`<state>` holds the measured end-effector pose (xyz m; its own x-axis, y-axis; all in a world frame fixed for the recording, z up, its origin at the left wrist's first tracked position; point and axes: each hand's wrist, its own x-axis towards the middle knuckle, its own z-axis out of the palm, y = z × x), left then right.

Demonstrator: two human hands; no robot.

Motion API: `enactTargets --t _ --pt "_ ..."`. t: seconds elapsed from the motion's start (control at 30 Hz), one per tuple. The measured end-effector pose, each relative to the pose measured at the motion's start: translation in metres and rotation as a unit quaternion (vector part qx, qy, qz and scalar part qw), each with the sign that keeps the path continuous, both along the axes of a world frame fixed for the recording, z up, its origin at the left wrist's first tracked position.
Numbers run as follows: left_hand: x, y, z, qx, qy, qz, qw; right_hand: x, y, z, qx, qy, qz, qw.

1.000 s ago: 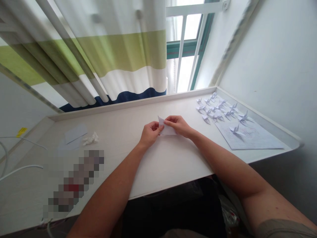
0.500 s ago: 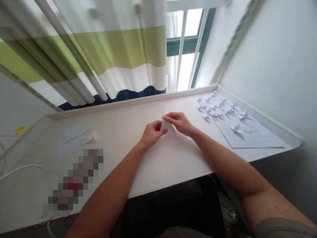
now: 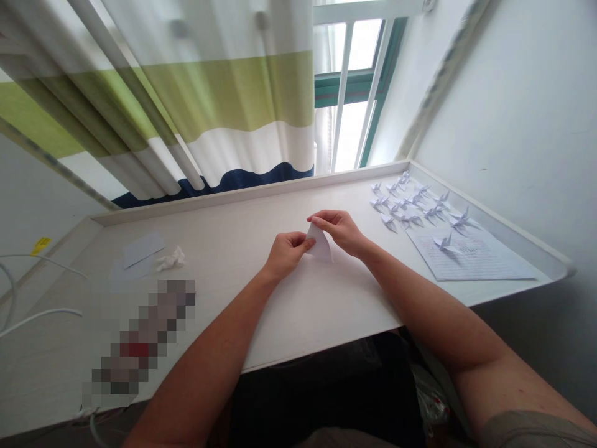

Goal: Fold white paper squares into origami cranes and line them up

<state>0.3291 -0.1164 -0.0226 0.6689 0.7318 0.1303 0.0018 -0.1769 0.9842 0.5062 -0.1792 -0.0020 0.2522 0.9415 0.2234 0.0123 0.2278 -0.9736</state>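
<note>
From the head view, my left hand [image 3: 286, 254] pinches the folded paper [image 3: 321, 249] at its left side, thumb in front. My right hand [image 3: 341, 231] has shifted since a second ago from its right part to its top, fingertips gripping there. The paper now rises to a peak over the desk [image 3: 224, 255], so its folds seem better steadied.

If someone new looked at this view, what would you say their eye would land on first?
Probably the two hands at the middle of the desk: the left hand and right hand both grip a piece of folded white paper. Next, likely the cluster of white paper cranes at the far right, one standing on a written sheet.
</note>
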Motion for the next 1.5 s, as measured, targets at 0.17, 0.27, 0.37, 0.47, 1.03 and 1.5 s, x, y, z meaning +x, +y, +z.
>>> enactTargets --t 0.17,0.27,0.37,0.47,1.03,1.5 --pt "0.001 -0.001 0.000 -0.020 -0.007 0.022 1.000 0.000 0.001 0.000 0.014 -0.006 0.001 1.000" --pt "0.002 0.000 -0.001 -0.038 -0.019 0.032 0.999 0.000 0.001 -0.001 0.018 0.002 0.007 1.000" --pt "0.002 -0.001 0.001 -0.041 -0.021 0.033 0.998 0.001 0.002 -0.002 0.017 0.007 0.004 1.000" --pt "0.001 -0.003 0.005 -0.041 -0.015 0.030 0.999 0.000 0.002 -0.002 0.017 0.009 0.004 1.000" --pt "-0.001 -0.002 0.008 0.003 -0.011 0.025 1.000 0.004 -0.001 0.005 0.013 0.030 0.002 0.999" --pt "0.000 -0.006 0.014 -0.075 -0.024 0.044 0.996 0.002 -0.004 0.010 0.024 0.045 0.021 0.998"
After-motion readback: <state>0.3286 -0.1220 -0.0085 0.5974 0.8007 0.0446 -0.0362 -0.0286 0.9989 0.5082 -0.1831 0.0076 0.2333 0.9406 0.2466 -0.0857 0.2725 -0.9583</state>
